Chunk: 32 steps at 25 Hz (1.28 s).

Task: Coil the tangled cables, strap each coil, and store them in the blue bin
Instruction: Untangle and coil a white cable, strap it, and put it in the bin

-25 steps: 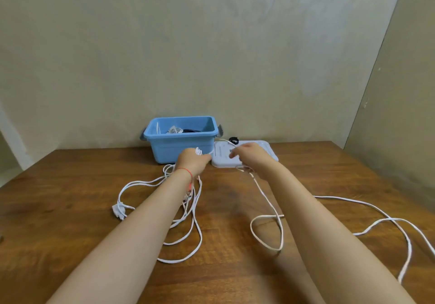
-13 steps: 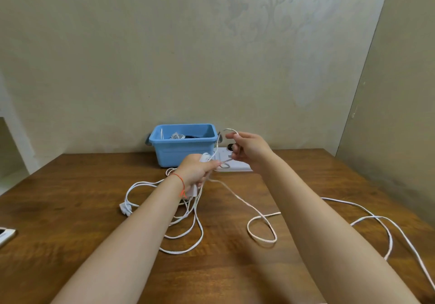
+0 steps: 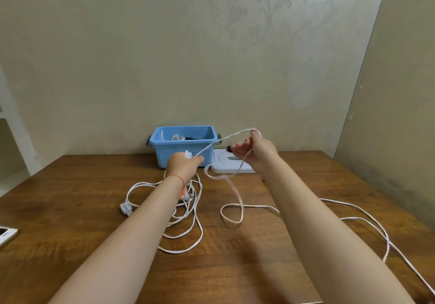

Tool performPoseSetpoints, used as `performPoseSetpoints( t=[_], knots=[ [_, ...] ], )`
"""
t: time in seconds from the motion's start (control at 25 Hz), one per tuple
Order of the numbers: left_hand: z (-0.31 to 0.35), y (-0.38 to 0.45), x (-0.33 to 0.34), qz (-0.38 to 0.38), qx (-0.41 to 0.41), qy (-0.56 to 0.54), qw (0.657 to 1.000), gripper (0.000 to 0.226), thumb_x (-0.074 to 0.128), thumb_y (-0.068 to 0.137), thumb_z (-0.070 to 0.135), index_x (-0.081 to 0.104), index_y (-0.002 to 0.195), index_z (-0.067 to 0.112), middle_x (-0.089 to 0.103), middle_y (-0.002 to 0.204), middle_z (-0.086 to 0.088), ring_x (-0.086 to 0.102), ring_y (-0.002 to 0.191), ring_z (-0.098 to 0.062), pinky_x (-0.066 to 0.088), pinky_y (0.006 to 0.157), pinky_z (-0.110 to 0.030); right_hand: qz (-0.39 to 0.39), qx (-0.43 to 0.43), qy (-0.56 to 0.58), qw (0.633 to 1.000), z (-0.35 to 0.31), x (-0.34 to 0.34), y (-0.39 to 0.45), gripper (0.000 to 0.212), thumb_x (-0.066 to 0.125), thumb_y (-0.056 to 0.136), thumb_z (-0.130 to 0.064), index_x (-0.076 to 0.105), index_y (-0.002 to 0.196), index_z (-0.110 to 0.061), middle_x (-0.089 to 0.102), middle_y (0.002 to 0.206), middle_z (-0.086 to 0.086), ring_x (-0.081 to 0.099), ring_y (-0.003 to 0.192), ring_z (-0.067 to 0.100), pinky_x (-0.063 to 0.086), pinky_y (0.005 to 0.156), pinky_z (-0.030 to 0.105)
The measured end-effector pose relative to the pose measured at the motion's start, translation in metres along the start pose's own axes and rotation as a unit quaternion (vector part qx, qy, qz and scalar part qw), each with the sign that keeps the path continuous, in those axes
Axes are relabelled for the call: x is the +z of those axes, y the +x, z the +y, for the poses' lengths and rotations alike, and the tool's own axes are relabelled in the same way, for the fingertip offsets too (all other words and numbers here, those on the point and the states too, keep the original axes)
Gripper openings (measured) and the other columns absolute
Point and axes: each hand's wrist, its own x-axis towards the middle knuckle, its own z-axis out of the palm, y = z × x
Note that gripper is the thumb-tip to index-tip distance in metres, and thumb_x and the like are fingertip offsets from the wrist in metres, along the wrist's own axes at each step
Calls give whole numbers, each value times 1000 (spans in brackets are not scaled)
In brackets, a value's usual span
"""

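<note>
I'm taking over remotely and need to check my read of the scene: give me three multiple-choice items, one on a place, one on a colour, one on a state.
1. Where does the blue bin stand?
A. at the table's far edge by the wall
B. on the floor
C. at the table's near edge

2. What colour is the cable being coiled?
A. black
B. white
C. red

3. What is the right hand doing?
A. lying flat on the table
B. holding a raised loop of cable
C. reaching into the bin

Answers: 1 A, it sits against the wall; 2 B, every strand shows white; 3 B, cable arches over its fingers toward the left hand.
</note>
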Motion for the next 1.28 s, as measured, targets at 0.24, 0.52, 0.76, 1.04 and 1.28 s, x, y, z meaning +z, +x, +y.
performPoseSetpoints(
  t=[0.24,0.52,0.76,1.04,1.28],
  knots=[
    [21,-18,16,-214,-53,-305,926,26,70,89,14,52,71,15,27,47,5,21,36,-8,24,41,-20,-108,21,-523,845,10,12,-17,21,45,100,-24,50,83,-13,44,59,5,37,47,16,29,44,24],
    [2,-6,43,-117,-31,-109,987,25,65,91,30,62,74,11,47,56,-6,39,44,-19,34,46,-25,-255,-58,-762,592,39,33,-33,34,61,95,-14,59,129,-6,63,119,13,60,109,31,45,81,34],
    [-46,35,11,115,-72,-53,989,25,58,95,31,69,95,8,71,98,-11,65,90,-32,54,88,-43,24,10,-830,558,15,-51,0,6,58,91,-16,61,96,-16,55,87,-3,62,89,23,43,69,28],
    [-31,24,34,-2,-66,-31,997,23,63,90,31,62,82,10,57,67,-7,52,57,-23,51,63,-37,-82,-14,-845,528,29,-53,26,66,68,85,-35,37,142,-19,43,142,8,45,127,29,38,104,41],
    [-8,-5,49,-191,-99,-166,962,51,68,86,56,70,103,7,45,52,2,37,45,-12,37,54,-26,-252,12,-428,868,59,-6,-1,40,60,95,-37,54,130,-17,68,100,4,65,81,16,58,77,34]
  ],
)
